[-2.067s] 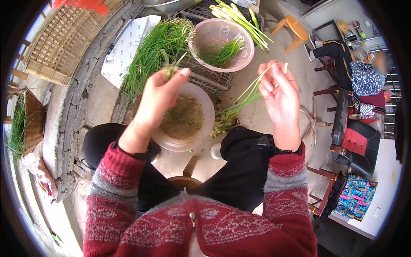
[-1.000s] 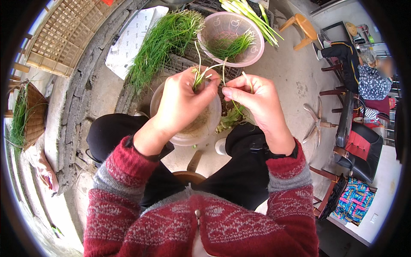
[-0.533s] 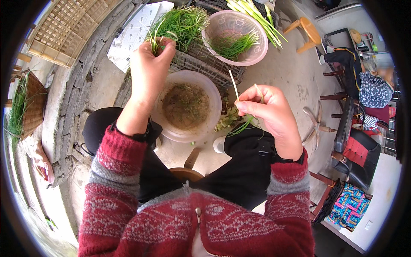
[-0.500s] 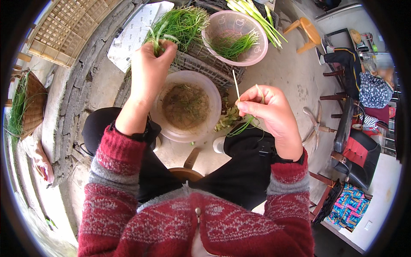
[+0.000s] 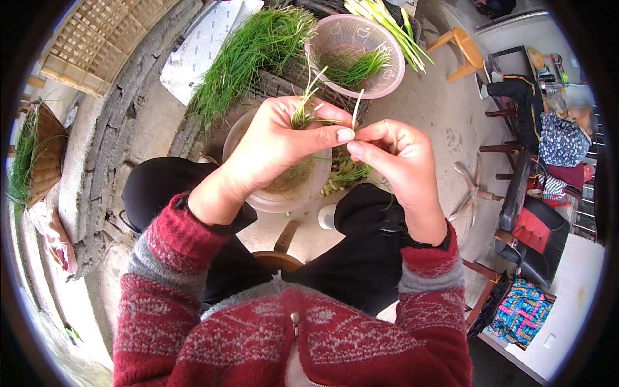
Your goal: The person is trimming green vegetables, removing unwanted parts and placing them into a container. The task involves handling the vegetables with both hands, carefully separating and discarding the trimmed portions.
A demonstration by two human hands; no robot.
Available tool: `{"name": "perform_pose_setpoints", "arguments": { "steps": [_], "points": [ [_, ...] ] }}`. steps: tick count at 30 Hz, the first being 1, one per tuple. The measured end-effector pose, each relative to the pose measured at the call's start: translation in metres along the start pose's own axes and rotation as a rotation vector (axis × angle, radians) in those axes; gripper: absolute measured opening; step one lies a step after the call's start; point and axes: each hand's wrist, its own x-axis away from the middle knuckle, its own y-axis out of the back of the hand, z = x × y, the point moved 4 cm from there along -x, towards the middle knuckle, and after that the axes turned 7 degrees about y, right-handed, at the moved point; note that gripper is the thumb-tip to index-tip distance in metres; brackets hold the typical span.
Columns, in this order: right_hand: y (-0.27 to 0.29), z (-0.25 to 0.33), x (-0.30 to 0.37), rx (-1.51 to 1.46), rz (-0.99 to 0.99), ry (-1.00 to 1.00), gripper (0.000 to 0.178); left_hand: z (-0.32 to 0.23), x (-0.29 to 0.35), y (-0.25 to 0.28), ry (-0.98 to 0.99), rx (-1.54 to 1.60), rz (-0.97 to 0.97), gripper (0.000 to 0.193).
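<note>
My left hand (image 5: 274, 138) pinches a small bunch of thin spring onions (image 5: 303, 115), their pale ends pointing up. Thumb and fingertip meet my right hand (image 5: 406, 155) at one slim white stalk (image 5: 357, 109). My right hand is closed around the lower part of that spring onion, and its green leaf trails over the fingers. Beneath my left hand stands a pale basin (image 5: 277, 205), partly hidden, with murky contents. A large heap of spring onions (image 5: 258, 55) lies beyond it. To its right, a pink colander (image 5: 395, 71) holds a smaller bunch (image 5: 361, 68).
Dark plastic crates (image 5: 277, 85) stand beneath the heap. Trimmed leaves (image 5: 345, 174) lie on the floor beside the basin. Thick pale green stalks (image 5: 393, 29) rest behind the colander. At right are a wooden stool (image 5: 461, 51), a black chair (image 5: 548, 238) and a seated person (image 5: 564, 138).
My left hand has come from the heap toward the right, bringing a small bunch of spring onions. Its fingertips now meet my right hand's at the white stalk.
</note>
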Motion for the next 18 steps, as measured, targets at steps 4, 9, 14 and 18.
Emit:
{"name": "perform_pose_setpoints", "arguments": {
  "steps": [4, 9, 14, 18],
  "points": [
    [-0.008, 0.0, -0.003, 0.028, -0.003, 0.062, 0.014, 0.001, -0.002, -0.002, -0.002, 0.057, 0.016, 0.012],
    [-0.004, 0.011, -0.008, 0.016, -0.081, 0.174, 0.017, 0.001, -0.002, 0.001, -0.038, 0.053, 0.01, 0.01],
    [-0.009, 0.014, -0.011, -0.113, -0.034, 0.217, 0.012, 0.004, -0.003, 0.0, -0.047, -0.001, 0.027, 0.011],
    [-0.008, 0.011, -0.012, -0.093, -0.027, 0.204, 0.009, 0.006, -0.002, -0.001, 0.012, -0.004, 0.038, 0.012]
  ]
}}
